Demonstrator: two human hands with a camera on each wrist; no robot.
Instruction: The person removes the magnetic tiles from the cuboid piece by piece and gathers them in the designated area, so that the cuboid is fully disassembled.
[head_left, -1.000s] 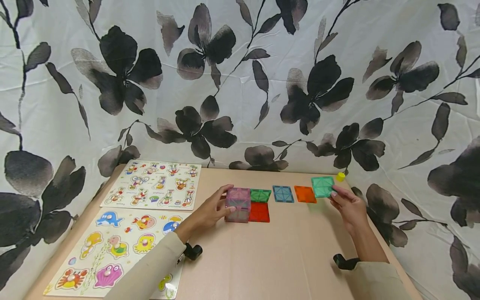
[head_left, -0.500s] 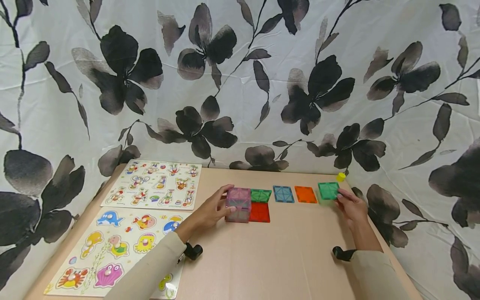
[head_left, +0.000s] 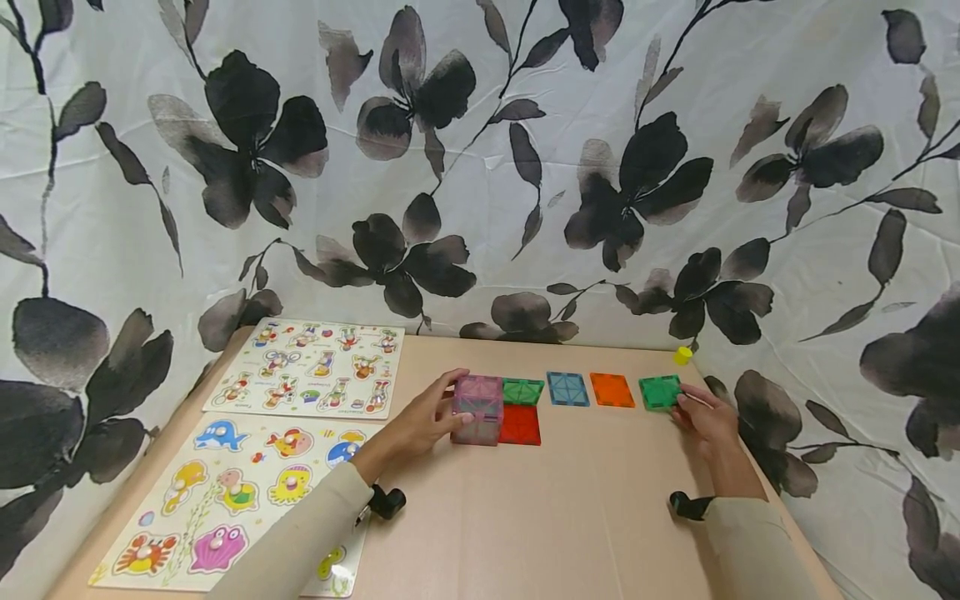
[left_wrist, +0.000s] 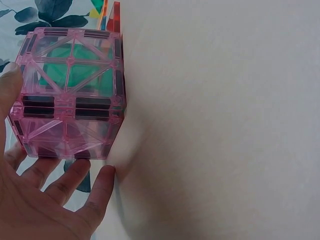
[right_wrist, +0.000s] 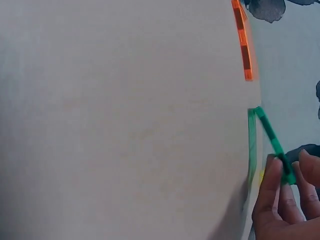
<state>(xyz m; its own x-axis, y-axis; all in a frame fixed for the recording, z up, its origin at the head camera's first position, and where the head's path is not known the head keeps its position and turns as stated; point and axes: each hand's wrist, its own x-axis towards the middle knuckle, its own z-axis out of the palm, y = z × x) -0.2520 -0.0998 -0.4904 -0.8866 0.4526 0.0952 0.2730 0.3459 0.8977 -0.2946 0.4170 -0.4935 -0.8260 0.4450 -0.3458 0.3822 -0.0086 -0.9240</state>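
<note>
In the head view my left hand (head_left: 420, 425) holds a pink see-through cube of magnetic tiles (head_left: 477, 410) by its left side, thumb in front and fingers behind. The left wrist view shows the same pink cube (left_wrist: 70, 65) close up. A red tile (head_left: 520, 425) and a green tile (head_left: 522, 392) adjoin its right side. Farther right, my right hand (head_left: 707, 425) pinches another green magnetic tile (head_left: 660, 392) by its right edge. The right wrist view has this green tile (right_wrist: 272, 135) slanted, its far edge low at the table and its held edge raised.
A blue tile (head_left: 567, 388) and an orange tile (head_left: 612, 389) lie in a row between the hands. A small yellow piece (head_left: 682, 356) sits at the table's back right corner. Two picture puzzle boards (head_left: 303, 367) (head_left: 232, 500) cover the left side. A flowered cloth (head_left: 525, 167) hangs behind.
My right hand has moved the green tile rightward and lowered it toward the table, beside the orange tile. My left hand stays on the pink cube.
</note>
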